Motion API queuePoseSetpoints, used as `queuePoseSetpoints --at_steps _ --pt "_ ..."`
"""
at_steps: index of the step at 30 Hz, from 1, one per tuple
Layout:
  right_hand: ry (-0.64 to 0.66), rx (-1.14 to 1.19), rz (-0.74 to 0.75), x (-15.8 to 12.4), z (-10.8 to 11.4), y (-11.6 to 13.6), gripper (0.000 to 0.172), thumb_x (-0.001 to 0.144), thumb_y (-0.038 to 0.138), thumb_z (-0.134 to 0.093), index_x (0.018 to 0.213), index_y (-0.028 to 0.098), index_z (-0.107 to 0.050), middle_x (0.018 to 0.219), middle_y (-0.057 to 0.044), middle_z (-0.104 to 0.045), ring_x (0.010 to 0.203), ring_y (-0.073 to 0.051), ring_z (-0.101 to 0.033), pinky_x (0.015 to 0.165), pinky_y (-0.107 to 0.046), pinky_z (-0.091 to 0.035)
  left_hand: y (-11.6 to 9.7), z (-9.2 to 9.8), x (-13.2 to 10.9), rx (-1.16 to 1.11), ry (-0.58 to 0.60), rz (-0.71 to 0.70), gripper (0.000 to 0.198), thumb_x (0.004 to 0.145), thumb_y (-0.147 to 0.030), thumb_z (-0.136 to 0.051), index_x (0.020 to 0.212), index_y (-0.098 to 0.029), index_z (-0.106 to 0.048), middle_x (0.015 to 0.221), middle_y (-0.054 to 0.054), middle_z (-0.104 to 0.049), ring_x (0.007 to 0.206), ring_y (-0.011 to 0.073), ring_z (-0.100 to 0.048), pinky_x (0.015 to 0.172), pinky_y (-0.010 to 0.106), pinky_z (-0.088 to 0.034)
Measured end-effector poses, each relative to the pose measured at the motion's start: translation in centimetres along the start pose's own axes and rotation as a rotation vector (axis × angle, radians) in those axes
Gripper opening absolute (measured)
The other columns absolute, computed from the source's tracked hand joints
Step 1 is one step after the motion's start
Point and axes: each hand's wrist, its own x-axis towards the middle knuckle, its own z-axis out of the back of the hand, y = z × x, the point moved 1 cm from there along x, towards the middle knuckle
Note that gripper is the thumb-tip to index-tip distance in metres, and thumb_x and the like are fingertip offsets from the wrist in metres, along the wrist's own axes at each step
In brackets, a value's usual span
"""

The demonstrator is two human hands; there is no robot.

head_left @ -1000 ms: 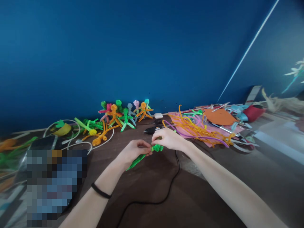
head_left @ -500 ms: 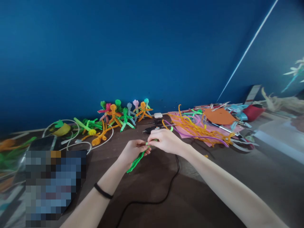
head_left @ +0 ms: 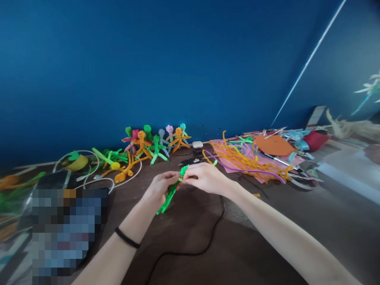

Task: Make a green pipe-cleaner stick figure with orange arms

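Observation:
Over the middle of the dark table, both hands are closed on a bright green pipe cleaner figure (head_left: 169, 200). Its coiled head pokes up between the fingertips, and its long strands hang down to the lower left. My left hand (head_left: 162, 186) pinches the bundle just below the head, with thumb and forefinger pressed together. My right hand (head_left: 203, 177) pinches at the neck, where a lighter green bit shows at the fingertips. The fingers hide much of the neck. Behind the hands, several finished pipe cleaner figures (head_left: 158, 148) stand against the blue wall.
Orange pipe cleaners (head_left: 252, 162) lie on pink sheets at the right, beside an orange foam piece (head_left: 274, 145) and brushes. A white earbud case (head_left: 197, 145) sits by the wall. A black cable (head_left: 212, 233) crosses the table (head_left: 237, 245). White cable loops (head_left: 114, 184) lie left.
The green figure has tilted so its coiled head now shows above the fingers. Both hands have shifted slightly left, and the right fingertips have moved round the neck.

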Motion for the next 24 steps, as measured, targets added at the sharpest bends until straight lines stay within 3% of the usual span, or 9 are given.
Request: queuePoseSetpoints --at_steps 6,12,19,24 --pt "0.025 0.23 -0.14 -0.1 0.0 -0.4 0.017 0.078 0.028 -0.057 0.07 0.015 -0.063 0.061 0.0 -0.061 0.055 -0.009 -0.052 0.054 -0.02 -0.036 -0.1 0.2 0.2 -0.058 -0.001 -0.069 0.004 0.062 -0.008 -0.064 0.066 -0.01 -0.065 0.054 0.003 -0.062 0.046 0.0067 -0.054 0.045 0.015 -0.039" --pt "0.171 0.514 -0.266 0.2 -0.9 -2.4 0.028 0.077 0.038 -0.055 0.07 0.011 -0.062 0.059 -0.001 -0.058 0.045 -0.008 -0.05 0.044 -0.019 -0.039 -0.4 0.1 -0.1 -0.094 0.042 -0.088 0.008 0.058 -0.008 -0.069 0.066 -0.01 -0.067 0.057 0.003 -0.063 0.05 0.0068 -0.053 0.046 0.015 -0.039" --pt "0.131 0.554 -0.247 0.1 -1.2 -3.2 0.029 0.076 0.039 -0.056 0.077 0.012 -0.066 0.058 0.001 -0.056 0.043 -0.007 -0.047 0.042 -0.019 -0.038 -0.7 -0.8 -1.2 -0.145 0.093 -0.013 0.008 0.06 -0.007 -0.067 0.068 -0.01 -0.066 0.064 0.004 -0.064 0.047 0.005 -0.049 0.041 0.015 -0.037" --pt "0.11 0.473 -0.281 0.1 -1.0 -2.9 0.027 0.078 0.035 -0.055 0.08 0.012 -0.067 0.053 0.001 -0.054 0.041 -0.006 -0.044 0.042 -0.019 -0.035 -0.8 -0.7 -1.0 -0.078 0.07 -0.069 0.008 0.059 -0.011 -0.067 0.067 -0.011 -0.065 0.063 0.003 -0.062 0.051 0.0063 -0.052 0.045 0.016 -0.038"
